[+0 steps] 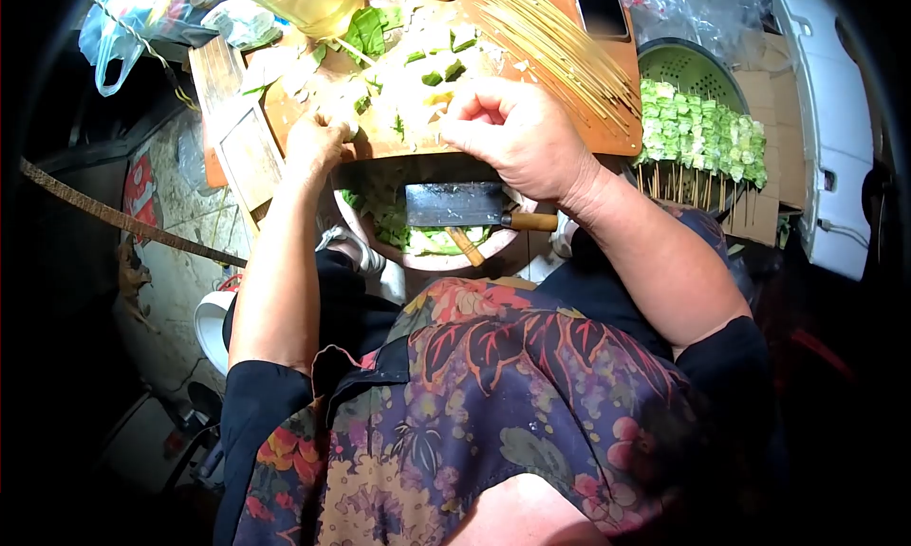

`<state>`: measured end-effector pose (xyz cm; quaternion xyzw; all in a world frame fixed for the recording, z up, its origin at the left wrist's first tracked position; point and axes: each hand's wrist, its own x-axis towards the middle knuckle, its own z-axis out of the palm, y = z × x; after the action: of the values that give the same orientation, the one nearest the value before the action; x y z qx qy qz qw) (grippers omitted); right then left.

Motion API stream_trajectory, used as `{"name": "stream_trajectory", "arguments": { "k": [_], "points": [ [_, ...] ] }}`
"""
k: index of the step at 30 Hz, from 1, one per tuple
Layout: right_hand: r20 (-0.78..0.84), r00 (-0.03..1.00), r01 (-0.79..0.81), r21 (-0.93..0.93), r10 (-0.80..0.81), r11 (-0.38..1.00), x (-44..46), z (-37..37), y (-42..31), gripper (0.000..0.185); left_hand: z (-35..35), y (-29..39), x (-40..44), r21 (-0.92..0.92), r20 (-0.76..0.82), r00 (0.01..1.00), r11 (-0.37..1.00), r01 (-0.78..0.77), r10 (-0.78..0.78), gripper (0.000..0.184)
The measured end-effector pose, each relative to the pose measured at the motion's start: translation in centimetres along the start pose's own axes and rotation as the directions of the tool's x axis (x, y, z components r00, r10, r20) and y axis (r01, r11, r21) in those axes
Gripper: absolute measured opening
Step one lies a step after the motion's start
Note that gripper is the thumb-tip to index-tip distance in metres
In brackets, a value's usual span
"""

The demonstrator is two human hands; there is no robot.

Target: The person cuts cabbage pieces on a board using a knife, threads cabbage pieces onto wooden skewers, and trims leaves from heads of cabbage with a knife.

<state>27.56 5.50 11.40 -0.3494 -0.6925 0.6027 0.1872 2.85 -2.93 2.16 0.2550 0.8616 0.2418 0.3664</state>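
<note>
Board (394, 148) — left hand (321, 146), greens (368, 36), right hand (522, 133)

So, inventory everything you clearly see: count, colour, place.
Board: one, orange, top centre
Chopped greens: several, green, on board
Bare skewers: many, tan, board's right
Dark flat object: one, black, upper right
Container: one, yellowish, top
Cleaver: one, dark blade, over basin
Wooden handle: one, tan, below cleaver
Basin: one, pinkish, below board
Loaded skewers: many, pale green, across colander
Colander: one, green, right
Cardboard: one, brown, beside colander
Panel: one, white, far right
Plastic bag: one, blue, upper left
Floral garment: one, multicoloured, bottom centre
Left hand: one, bare, over board
Right hand: one, bare, over board
</note>
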Motion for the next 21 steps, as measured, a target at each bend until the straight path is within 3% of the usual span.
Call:
{"name": "stream_trajectory", "arguments": {
  "k": [2, 3, 4, 6, 8, 9, 12, 19, 21],
  "points": [
    [0.037, 0.999, 0.015, -0.083, -0.012, 0.996, -0.2, 0.2, 0.2, 0.018, -0.2, 0.7, -0.5, -0.098, -0.017, 0.999, 0.994, 0.039, -0.041, 0.007],
    [0.068, 0.997, -0.032, -0.072, 0.037, 0.997, -0.5, 0.4, -0.2, 0.017, -0.4, 1.2, -0.8, -0.393, 0.023, 1.0, 0.919, 0.026, -0.019, 0.008],
    [0.067, 0.997, -0.028, -0.067, 0.033, 0.997, -0.7, 0.6, -0.2, 0.017, -0.8, 1.7, -1.1, -0.651, 0.054, 0.998, 0.759, 0.024, 0.015, 0.011],
    [0.114, 0.992, -0.031, -0.134, 0.047, 0.99, -0.8, 0.9, -0.2, 0.016, -1.2, 2.5, -1.4, -0.709, 0.043, 0.999, 0.705, 0.029, 0.002, 0.015],
    [0.13, 0.989, -0.059, -0.145, 0.078, 0.988, -0.8, 1.2, -0.6, 0.016, -1.2, 2.6, -0.9, -0.883, -0.015, 0.996, 0.466, -0.055, 0.09, 0.017],
    [0.115, 0.991, -0.045, -0.146, 0.062, 0.988, -0.8, 1.3, -0.4, 0.016, -1.1, 2.9, -0.9, -0.926, -0.025, 0.998, 0.374, -0.048, 0.065, 0.016],
    [0.097, 0.995, -0.02, -0.14, 0.033, 0.99, -1.0, 1.5, -0.5, 0.015, -1.3, 3.7, -1.3, -0.953, -0.017, 0.999, 0.3, -0.031, 0.047, 0.015],
    [0.076, 0.997, 0.003, -0.066, 0.002, 0.998, -1.5, 2.6, -0.2, 0.008, -1.0, 3.9, -1.3, -0.968, -0.071, 0.996, 0.24, -0.08, 0.045, 0.018],
    [0.063, 0.998, 0.006, -0.05, -0.003, 0.999, -1.7, 3.1, -0.2, 0.008, -0.7, 4.6, -2.1, -0.939, -0.211, 0.977, 0.272, -0.211, 0.029, 0.023]
  ]
}}
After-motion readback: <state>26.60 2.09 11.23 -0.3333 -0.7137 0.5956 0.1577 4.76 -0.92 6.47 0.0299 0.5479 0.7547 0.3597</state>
